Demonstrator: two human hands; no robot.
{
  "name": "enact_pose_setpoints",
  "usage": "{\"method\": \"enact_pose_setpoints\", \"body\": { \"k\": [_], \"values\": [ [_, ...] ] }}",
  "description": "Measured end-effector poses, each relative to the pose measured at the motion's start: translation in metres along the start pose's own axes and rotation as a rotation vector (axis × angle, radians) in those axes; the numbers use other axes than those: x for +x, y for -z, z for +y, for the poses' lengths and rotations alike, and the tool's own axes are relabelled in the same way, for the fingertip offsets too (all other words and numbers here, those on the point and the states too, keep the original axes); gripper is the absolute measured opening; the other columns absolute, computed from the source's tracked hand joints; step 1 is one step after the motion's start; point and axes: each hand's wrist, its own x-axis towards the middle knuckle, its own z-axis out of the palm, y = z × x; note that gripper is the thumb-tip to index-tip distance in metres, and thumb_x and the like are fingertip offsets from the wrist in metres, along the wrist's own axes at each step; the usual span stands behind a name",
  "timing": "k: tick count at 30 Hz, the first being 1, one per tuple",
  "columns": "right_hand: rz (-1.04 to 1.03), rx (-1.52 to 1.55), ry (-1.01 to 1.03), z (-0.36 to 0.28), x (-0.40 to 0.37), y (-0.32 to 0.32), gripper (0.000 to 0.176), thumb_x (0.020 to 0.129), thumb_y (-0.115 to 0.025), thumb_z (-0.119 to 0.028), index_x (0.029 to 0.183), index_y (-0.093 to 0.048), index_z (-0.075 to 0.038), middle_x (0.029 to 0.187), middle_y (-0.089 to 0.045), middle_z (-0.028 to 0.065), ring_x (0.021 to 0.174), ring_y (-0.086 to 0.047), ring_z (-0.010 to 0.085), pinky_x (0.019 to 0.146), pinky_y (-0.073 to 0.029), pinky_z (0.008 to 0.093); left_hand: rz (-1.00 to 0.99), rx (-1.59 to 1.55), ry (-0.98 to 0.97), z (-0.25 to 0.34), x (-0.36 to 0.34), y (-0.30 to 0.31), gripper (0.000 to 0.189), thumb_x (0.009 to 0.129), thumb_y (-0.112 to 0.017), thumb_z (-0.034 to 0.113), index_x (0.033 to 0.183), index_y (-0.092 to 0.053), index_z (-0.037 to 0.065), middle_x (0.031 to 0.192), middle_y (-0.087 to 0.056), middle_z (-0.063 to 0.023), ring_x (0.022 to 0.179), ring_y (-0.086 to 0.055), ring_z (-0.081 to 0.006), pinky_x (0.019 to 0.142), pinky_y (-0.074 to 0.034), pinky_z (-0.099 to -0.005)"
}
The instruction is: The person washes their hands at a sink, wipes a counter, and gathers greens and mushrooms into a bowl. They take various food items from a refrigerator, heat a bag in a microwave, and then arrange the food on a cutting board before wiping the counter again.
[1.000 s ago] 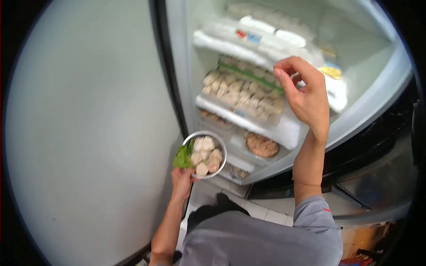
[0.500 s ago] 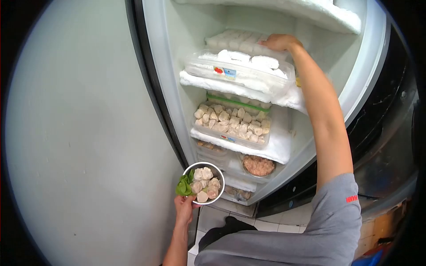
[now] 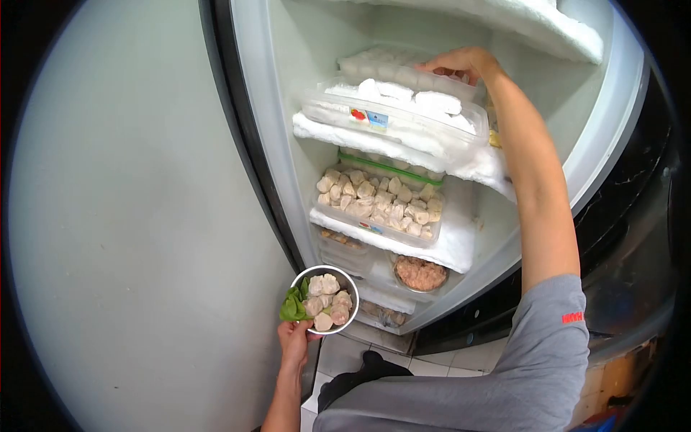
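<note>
My left hand (image 3: pixel 294 341) grips the near rim of a metal bowl (image 3: pixel 355 301), low before the open freezer. Pale dumplings (image 3: pixel 325 285) and green leaves (image 3: pixel 294 305) lie in the bowl. My right hand (image 3: pixel 464 62) is up on a frosty shelf, its bent fingers reaching into the right end of a clear plastic container (image 3: pixel 374 70) holding round white pieces. The container's wall and frost hide the fingertips, so what they hold cannot be made out. In front of it stands a clear tub (image 3: pixel 324 111) with white, frosted pieces.
On the shelf below, a tub (image 3: pixel 432 234) of dumplings stands before a green-edged container (image 3: pixel 403 171). Lower down sits a bowl of minced meat (image 3: pixel 420 272). Thick frost (image 3: pixel 360 141) lines the shelf edges. The freezer door (image 3: pixel 144 216) stands at my left, tiled floor (image 3: pixel 461 358) below.
My right hand has shifted slightly and its fingers are bent further down into the rear container. The bowl in my left hand has moved a little to the left.
</note>
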Motion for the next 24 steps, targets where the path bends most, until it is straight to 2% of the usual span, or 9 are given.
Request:
{"method": "enact_pose_setpoints", "body": {
  "k": [5,8,10,11,13,17,19,22,24],
  "values": [
    [-0.099,0.086,0.058,0.001,-0.016,0.010,0.083,0.068,-0.071,-0.068,0.125,-0.056,-0.010,0.121,-0.050,0.0106,0.113,-0.045,0.0296,0.094,-0.038,0.0477,-0.017,0.035,-0.003,0.005,0.000,-0.003,0.025,0.082,-0.058,-0.003,0.106,-0.058,-0.007,0.096,-0.066,-0.0130,0.074,-0.067,-0.0185,0.056,-0.061,-0.0297],
    [-0.138,0.046,0.008,-0.004,-0.019,0.013,0.075,0.065,-0.076,-0.063,0.114,-0.060,-0.008,0.107,-0.056,0.0074,0.103,-0.051,0.0246,0.089,-0.039,0.0425,-0.005,0.060,-0.001,0.004,0.001,-0.006,0.027,0.082,-0.056,-0.001,0.109,-0.058,-0.006,0.095,-0.067,-0.0129,0.068,-0.067,-0.0183,0.050,-0.058,-0.0270],
    [-0.077,0.030,0.015,0.000,-0.018,0.008,0.091,0.061,-0.078,-0.061,0.128,-0.053,-0.004,0.136,-0.045,0.0113,0.122,-0.040,0.0294,0.100,-0.033,0.0496,-0.007,0.067,-0.015,0.008,-0.002,-0.010,0.027,0.082,-0.055,-0.002,0.109,-0.058,-0.007,0.095,-0.067,-0.0130,0.069,-0.067,-0.0185,0.051,-0.058,-0.0274],
    [-0.082,0.031,0.012,0.001,-0.014,0.007,0.091,0.061,-0.078,-0.061,0.128,-0.053,-0.004,0.136,-0.045,0.0113,0.122,-0.040,0.0294,0.100,-0.033,0.0496,-0.015,0.071,-0.034,0.010,-0.002,-0.013,0.027,0.082,-0.055,-0.002,0.109,-0.058,-0.007,0.096,-0.066,-0.0131,0.069,-0.067,-0.0188,0.052,-0.058,-0.0278],
    [0.046,0.033,-0.017,0.003,-0.007,0.005,0.049,0.067,-0.080,-0.050,0.092,-0.062,-0.012,0.079,-0.053,-0.0033,0.072,-0.048,0.0093,0.069,-0.037,0.0345,-0.025,0.041,-0.022,0.010,-0.001,-0.014,0.026,0.082,-0.057,-0.002,0.107,-0.058,-0.007,0.094,-0.066,-0.0127,0.070,-0.067,-0.0186,0.053,-0.059,-0.0285],
    [-0.133,0.131,0.124,0.010,-0.028,0.009,0.050,0.070,-0.079,-0.044,0.108,-0.064,-0.016,0.098,-0.058,0.0012,0.088,-0.051,0.0138,0.077,-0.040,0.0369,-0.049,-0.029,-0.017,0.017,-0.004,-0.023,0.026,0.083,-0.057,-0.001,0.108,-0.057,-0.007,0.095,-0.066,-0.0126,0.072,-0.067,-0.0186,0.055,-0.060,-0.0289],
    [0.131,0.186,0.176,0.015,-0.030,0.001,0.049,0.072,-0.076,-0.042,0.114,-0.064,-0.021,0.111,-0.058,0.0014,0.096,-0.052,0.0148,0.080,-0.041,0.0342,-0.053,-0.021,-0.008,0.018,-0.001,-0.025,0.027,0.083,-0.056,-0.001,0.110,-0.057,-0.007,0.097,-0.066,-0.0131,0.073,-0.067,-0.0190,0.056,-0.060,-0.0287],
    [0.243,0.250,0.317,0.029,-0.010,-0.010,0.045,0.074,-0.075,-0.043,0.111,-0.064,-0.019,0.112,-0.057,-0.0010,0.095,-0.052,0.0120,0.072,-0.043,0.0298,-0.076,-0.040,0.000,0.026,-0.006,-0.031,0.029,0.085,-0.055,0.000,0.112,-0.056,-0.007,0.100,-0.065,-0.0142,0.076,-0.067,-0.0201,0.057,-0.060,-0.0287],
    [0.304,0.258,0.439,0.043,0.031,0.003,0.036,0.075,-0.074,-0.040,0.098,-0.066,-0.013,0.099,-0.062,-0.0010,0.082,-0.056,0.0111,0.064,-0.044,0.0283,-0.073,-0.084,0.013,0.024,-0.006,-0.029,0.029,0.085,-0.055,0.001,0.113,-0.055,-0.007,0.099,-0.065,-0.0140,0.075,-0.068,-0.0195,0.057,-0.060,-0.0280]
  ]
}}
